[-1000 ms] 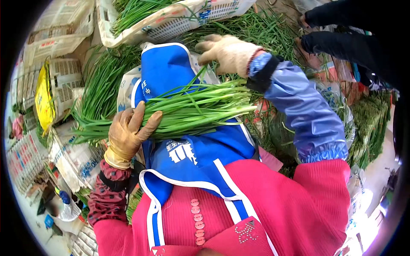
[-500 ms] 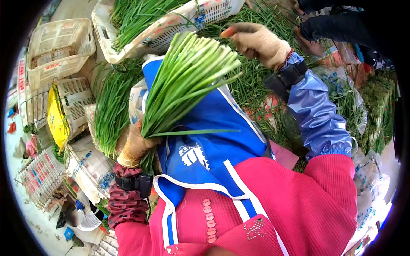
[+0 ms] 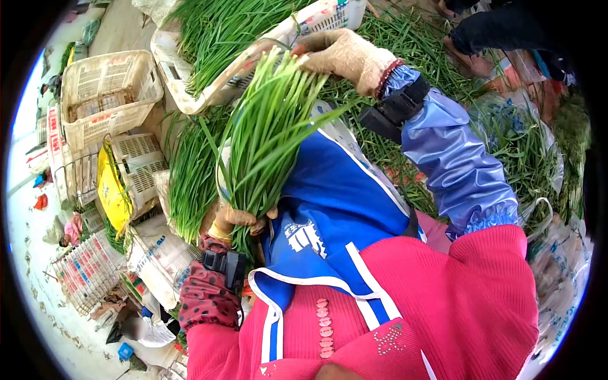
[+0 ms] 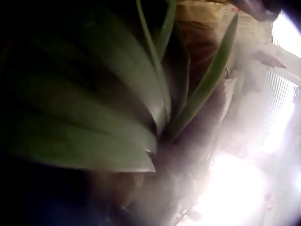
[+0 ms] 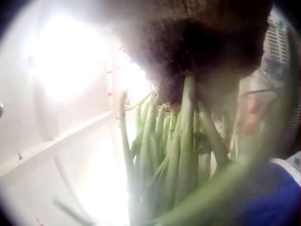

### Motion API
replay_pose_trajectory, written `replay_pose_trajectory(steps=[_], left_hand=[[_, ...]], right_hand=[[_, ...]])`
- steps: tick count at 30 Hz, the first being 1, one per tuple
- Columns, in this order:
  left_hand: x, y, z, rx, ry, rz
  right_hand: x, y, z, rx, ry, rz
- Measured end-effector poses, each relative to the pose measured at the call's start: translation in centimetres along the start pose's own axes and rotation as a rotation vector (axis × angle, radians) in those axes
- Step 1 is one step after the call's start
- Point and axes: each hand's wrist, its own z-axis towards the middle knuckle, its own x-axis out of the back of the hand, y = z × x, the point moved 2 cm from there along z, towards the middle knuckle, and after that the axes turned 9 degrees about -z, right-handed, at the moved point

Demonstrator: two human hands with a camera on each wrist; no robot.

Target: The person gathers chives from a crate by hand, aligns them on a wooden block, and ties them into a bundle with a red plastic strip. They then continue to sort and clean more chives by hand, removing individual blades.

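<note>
A bunch of garlic chives (image 3: 266, 139) stands tilted over the blue apron (image 3: 335, 171), pale stem ends up and leaves down. My gloved left hand (image 3: 234, 218) grips it low around the leaves. Broad blurred leaves (image 4: 108, 108) fill much of the left wrist view. At the top of the bunch, my right hand (image 3: 351, 60) in a knitted glove has its fingers bent over the stem ends. In the right wrist view, one pale stem (image 5: 187, 127) runs up into the dark underside of the glove, above the other stems; the fingertips are hidden there.
A white plastic crate (image 3: 221, 95) of chives stands ahead, beside a second crate (image 3: 111, 95). More chives (image 3: 193, 183) lie left of the apron. Loose leaves (image 3: 405, 50) cover the ground at the right. Another person's leg (image 3: 500, 31) is at the upper right.
The bunch has swung from lying across the lap to standing stem ends up, my left hand now around its leaves. My right hand has drawn away, then come back to the stem ends.
</note>
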Motion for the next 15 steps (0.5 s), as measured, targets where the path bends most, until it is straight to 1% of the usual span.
replay_pose_trajectory(steps=[1,2,3,4,5,6,7,8,9,10,11,12,14,15], left_hand=[[0.7,-0.2,0.0,0.058,-0.021,0.021],[1.0,-0.4,-0.1,0.049,-0.013,0.002],[0.9,-0.6,0.0,0.038,-0.006,-0.018],[0.9,-0.8,0.1,0.03,0.0,-0.038],[1.4,-1.5,0.0,0.039,-0.03,-0.118],[1.2,-1.5,0.1,0.034,-0.038,-0.122],[0.9,-1.4,0.1,0.032,-0.046,-0.125],[0.8,-1.2,0.2,0.031,-0.054,-0.126],[1.5,-1.5,0.2,0.067,-0.099,-0.132],[1.2,-1.3,0.2,0.045,-0.081,-0.14],[0.6,-1.3,0.3,0.024,-0.065,-0.149],[0.3,-1.2,0.4,0.003,-0.049,-0.159],[0.9,-1.7,0.5,0.047,-0.065,-0.194],[1.1,-1.9,0.4,0.073,-0.069,-0.212]], right_hand=[[0.2,0.4,0.4,0.034,0.088,-0.055],[0.4,1.1,1.0,0.069,0.174,-0.111],[0.7,1.0,1.4,0.144,0.314,-0.07],[1.8,0.8,0.6,0.016,0.329,0.04],[2.4,1.2,0.8,0.026,0.372,0.102],[3.4,2.0,1.2,0.035,0.417,0.164],[4.8,2.8,1.6,0.024,0.265,0.191],[5.1,3.7,1.9,0.096,0.184,0.082],[4.5,2.3,1.3,0.168,0.106,-0.029],[3.8,0.9,0.6,0.235,0.03,-0.14],[2.7,-0.3,0.1,0.241,-0.057,-0.207],[1.8,-0.1,0.7,0.322,-0.026,-0.447],[-0.3,-1.6,0.9,0.269,-0.09,-0.617],[-1.1,-2.2,1.1,0.206,-0.072,-0.6]])
